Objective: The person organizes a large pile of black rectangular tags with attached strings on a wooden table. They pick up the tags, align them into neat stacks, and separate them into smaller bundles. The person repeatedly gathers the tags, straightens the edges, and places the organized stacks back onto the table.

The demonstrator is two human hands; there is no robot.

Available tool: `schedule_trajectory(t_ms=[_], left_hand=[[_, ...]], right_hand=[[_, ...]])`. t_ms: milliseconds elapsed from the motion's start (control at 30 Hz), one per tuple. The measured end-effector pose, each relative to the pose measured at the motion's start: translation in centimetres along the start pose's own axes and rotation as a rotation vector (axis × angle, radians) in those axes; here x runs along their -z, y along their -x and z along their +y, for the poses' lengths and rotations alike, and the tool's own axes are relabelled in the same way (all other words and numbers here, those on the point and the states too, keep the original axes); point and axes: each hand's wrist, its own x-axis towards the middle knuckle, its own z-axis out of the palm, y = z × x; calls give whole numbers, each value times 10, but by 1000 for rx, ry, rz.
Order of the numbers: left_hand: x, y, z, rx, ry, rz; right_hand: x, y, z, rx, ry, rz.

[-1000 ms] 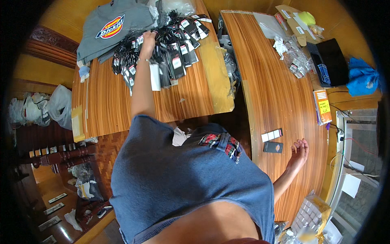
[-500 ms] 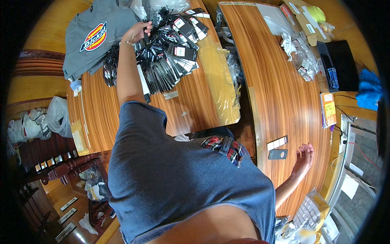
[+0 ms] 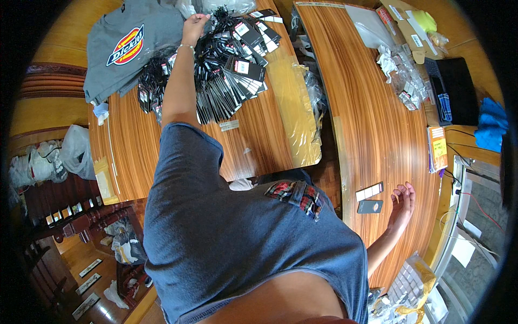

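My left hand point(image 3: 195, 27) reaches to the far side of a large heap of black hang tags point(image 3: 229, 89) with white barcode labels and black strings. Its thumb and fingers are pinched together; whatever is between them is too small to make out. Just left of it lie folded grey T-shirts point(image 3: 102, 59), the top one with a red and yellow print. My right hand point(image 3: 402, 204) hovers at or rests on the right table, fingers loosely curled and apart, holding nothing visible. Beside it are a dark hang tag point(image 3: 370, 207) and a white-panelled tag strip point(image 3: 369, 191).
A gap separates the left table point(image 3: 259, 146) from the right table point(image 3: 377, 124). Clear plastic bags point(image 3: 404, 81), a dark laptop point(image 3: 456, 89), a blue cloth point(image 3: 491, 124) and booklets point(image 3: 437, 148) line the far right. A plastic-wrapped pack point(image 3: 407, 281) sits near the right front.
My left hand has moved up and slightly right, away from the middle of the tag heap to its far edge. My right hand has shifted slightly left, closer to the two loose tags.
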Motion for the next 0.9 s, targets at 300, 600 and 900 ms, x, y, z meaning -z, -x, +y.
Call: schedule_trajectory(t_ms=[300, 600, 900], left_hand=[[2, -26, 40, -332, 24, 128], [-109, 162, 222, -608, 293, -39], [-144, 305, 353, -1561, 638, 124]], right_hand=[[23, 8, 3, -9, -29, 13], [97, 37, 6, 68, -86, 195], [196, 245, -142, 1173, 802, 732]])
